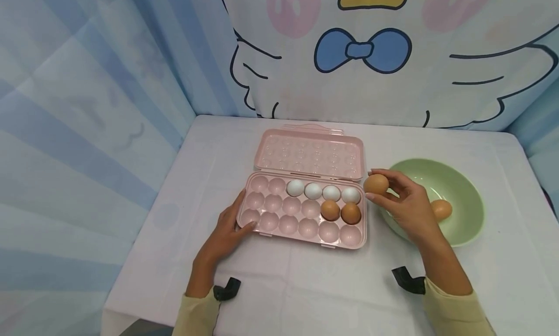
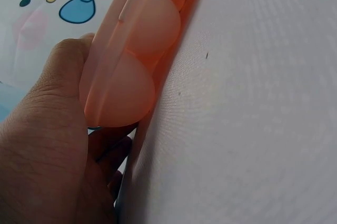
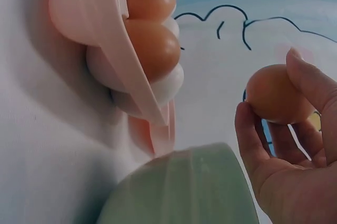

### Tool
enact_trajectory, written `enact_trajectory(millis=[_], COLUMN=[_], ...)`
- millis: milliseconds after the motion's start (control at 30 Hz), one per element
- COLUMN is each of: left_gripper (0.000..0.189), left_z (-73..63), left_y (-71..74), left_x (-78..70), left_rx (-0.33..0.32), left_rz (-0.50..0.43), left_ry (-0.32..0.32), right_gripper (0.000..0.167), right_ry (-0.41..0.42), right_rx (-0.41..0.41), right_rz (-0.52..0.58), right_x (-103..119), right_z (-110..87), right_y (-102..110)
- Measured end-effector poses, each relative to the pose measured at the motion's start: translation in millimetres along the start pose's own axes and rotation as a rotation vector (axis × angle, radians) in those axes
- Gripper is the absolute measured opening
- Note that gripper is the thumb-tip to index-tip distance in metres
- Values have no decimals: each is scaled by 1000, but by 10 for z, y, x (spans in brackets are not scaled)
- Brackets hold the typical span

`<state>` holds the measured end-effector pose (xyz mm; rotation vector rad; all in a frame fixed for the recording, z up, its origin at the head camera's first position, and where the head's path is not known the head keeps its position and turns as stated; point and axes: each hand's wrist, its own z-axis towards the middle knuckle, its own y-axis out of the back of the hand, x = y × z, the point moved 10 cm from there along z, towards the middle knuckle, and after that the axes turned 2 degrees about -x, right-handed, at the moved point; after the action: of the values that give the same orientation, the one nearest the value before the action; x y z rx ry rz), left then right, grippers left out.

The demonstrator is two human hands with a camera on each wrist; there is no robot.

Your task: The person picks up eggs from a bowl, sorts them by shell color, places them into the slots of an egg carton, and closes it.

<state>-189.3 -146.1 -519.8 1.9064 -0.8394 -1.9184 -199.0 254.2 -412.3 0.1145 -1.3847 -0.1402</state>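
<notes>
A pink plastic egg carton (image 1: 277, 215) lies with its lid (image 1: 310, 154) folded back. Several white eggs (image 1: 313, 191) fill the right part of its back row; two brown eggs (image 1: 330, 210) sit at the right of the middle row. My left hand (image 1: 224, 232) grips the carton's left end, its thumb over the front corner, as the left wrist view shows of the hand (image 2: 58, 113). Between thumb and fingertips, my right hand (image 1: 406, 200) holds a brown egg (image 1: 376, 184) just beyond the carton's right edge. In the right wrist view that egg (image 3: 276, 93) is off any surface.
A green bowl (image 1: 467, 200) stands right of the carton, under my right hand, with another brown egg (image 1: 441, 209) visible in it. White cloth covers the table (image 1: 305, 287). A printed curtain (image 1: 371, 93) hangs along the back edge, and blue-striped cloth (image 1: 87, 156) hangs at the left.
</notes>
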Motion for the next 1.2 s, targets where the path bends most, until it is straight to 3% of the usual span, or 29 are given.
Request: enact_trajectory(millis=[600,1200], left_gripper=[91,91], left_z=[21,5], left_y=[-2,0], left_x=[8,15], left_rx=[-2,-3], left_rz=[12,12], left_ry=[14,10], right_gripper=[60,53], right_ry=[-19,52], right_rx=[168,209], right_rz=[71,98], right_x=[-119,-97], right_z=[-27,-10], right_y=[-677,-1109])
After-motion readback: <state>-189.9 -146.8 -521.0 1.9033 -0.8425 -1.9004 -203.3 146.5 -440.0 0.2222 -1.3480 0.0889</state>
